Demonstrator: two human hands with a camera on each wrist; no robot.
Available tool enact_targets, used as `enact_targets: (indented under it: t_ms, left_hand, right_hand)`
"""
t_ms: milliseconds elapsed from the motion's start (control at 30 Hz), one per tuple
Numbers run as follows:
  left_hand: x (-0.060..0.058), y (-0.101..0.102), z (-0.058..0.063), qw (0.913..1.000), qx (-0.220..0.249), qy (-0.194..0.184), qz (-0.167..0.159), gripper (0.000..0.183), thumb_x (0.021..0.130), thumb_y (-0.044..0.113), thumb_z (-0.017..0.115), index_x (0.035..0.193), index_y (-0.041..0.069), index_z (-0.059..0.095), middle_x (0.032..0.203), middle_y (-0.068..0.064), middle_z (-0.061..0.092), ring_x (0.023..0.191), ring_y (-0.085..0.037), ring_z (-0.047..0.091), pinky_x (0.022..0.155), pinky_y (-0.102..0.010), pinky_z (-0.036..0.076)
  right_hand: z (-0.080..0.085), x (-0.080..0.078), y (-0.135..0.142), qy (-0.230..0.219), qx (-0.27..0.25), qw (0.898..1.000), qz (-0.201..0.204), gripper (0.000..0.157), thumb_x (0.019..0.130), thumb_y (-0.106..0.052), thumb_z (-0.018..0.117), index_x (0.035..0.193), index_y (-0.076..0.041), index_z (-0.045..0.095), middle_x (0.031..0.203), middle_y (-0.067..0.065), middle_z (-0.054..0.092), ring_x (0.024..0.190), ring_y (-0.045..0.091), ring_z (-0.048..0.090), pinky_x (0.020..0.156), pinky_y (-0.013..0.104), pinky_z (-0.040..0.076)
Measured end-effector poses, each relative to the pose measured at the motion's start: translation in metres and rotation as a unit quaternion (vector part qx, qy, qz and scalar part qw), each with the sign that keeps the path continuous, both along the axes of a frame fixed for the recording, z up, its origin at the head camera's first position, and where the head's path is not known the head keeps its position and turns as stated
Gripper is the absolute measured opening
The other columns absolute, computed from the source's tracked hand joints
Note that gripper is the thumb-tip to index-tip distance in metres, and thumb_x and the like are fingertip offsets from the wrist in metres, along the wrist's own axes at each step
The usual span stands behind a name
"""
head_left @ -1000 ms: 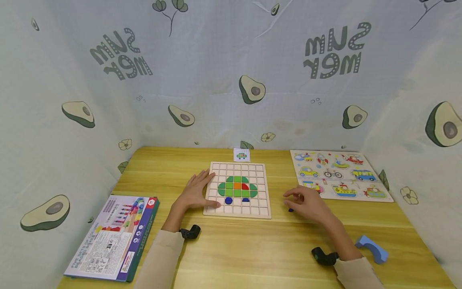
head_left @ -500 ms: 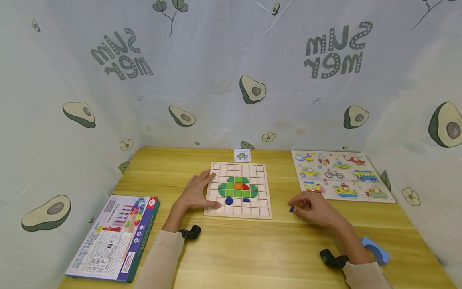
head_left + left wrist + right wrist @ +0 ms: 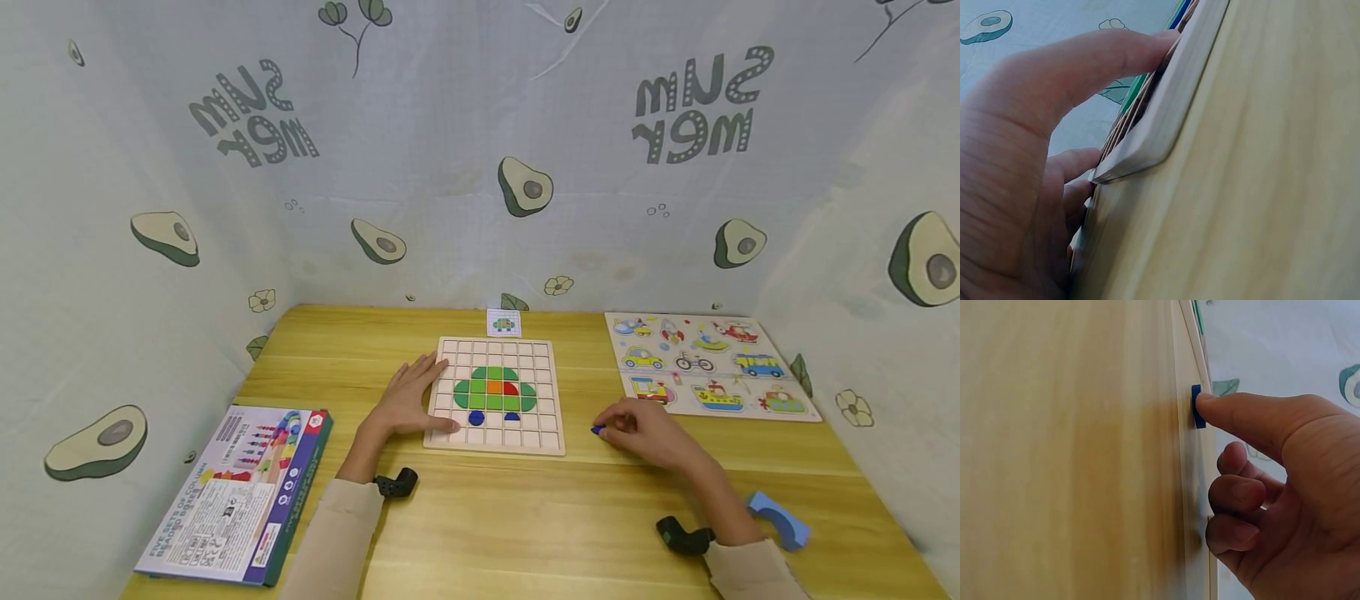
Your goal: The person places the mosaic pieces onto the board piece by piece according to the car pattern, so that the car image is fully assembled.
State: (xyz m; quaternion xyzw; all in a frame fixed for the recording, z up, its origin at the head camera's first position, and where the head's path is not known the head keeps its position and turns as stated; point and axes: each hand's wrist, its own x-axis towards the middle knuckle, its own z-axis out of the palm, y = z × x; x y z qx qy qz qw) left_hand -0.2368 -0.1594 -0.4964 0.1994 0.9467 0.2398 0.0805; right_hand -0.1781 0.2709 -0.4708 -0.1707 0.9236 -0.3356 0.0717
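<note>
A square wooden grid board lies mid-table with a car picture of green, orange, red and blue tiles. Blue tiles form a round wheel and a half-round one below the green body. My left hand rests at the board's left side, fingers spread along the edge. Its thumb lies over the board's near rim. Right of the board, my right hand pinches a small blue tile between thumb and fingertips. In the right wrist view, that blue tile shows edge-on beside the thumb.
Behind the board stands a small pattern card with the same car. A vehicle puzzle board lies back right. A light-blue arch block sits by the right forearm; a flat boxed toy is at left.
My right hand first shifts slightly right, then back left, with the blue tile in its fingertips. The tile has turned in the grip. My left hand stays at the board.
</note>
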Motion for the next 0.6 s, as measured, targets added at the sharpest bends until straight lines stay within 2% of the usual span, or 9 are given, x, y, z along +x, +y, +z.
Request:
enact_targets:
  t_ms: [167,367,600]
  left_hand:
    - [0.0,0.001,0.0,1.0,-0.001,-0.005,0.003,0.118,0.07,0.066,0.079,0.165,0.019,0.027,0.174,-0.007,0.013,0.162,-0.028,0.009,0.131,-0.053,0.004]
    - [0.0,0.001,0.001,1.0,0.009,-0.001,0.001,0.118,0.07,0.064,0.081,0.164,0.017,0.029,0.174,-0.01,0.016,0.162,-0.031,0.012,0.131,-0.055,0.006]
    - [0.001,0.001,0.003,0.9999,0.01,-0.001,-0.002,0.117,0.071,0.063,0.082,0.164,0.015,0.029,0.173,-0.012,0.016,0.161,-0.032,0.012,0.131,-0.056,0.007]
  right_hand:
    - [0.003,-0.002,-0.008,0.015,0.013,1.0,-0.003,0.005,0.095,-0.02,0.075,0.097,-0.016,0.078,0.077,-0.004,0.053,0.069,0.008,0.046,0.061,0.023,0.039]
    - [0.006,-0.003,-0.013,0.024,0.019,0.999,-0.011,0.006,0.097,-0.019,0.073,0.097,-0.015,0.078,0.074,-0.004,0.053,0.065,0.007,0.045,0.059,0.023,0.038]
    - [0.003,-0.003,-0.013,0.028,0.022,0.999,-0.001,0.004,0.092,-0.019,0.078,0.095,-0.016,0.077,0.074,-0.005,0.051,0.066,0.007,0.045,0.06,0.023,0.038]
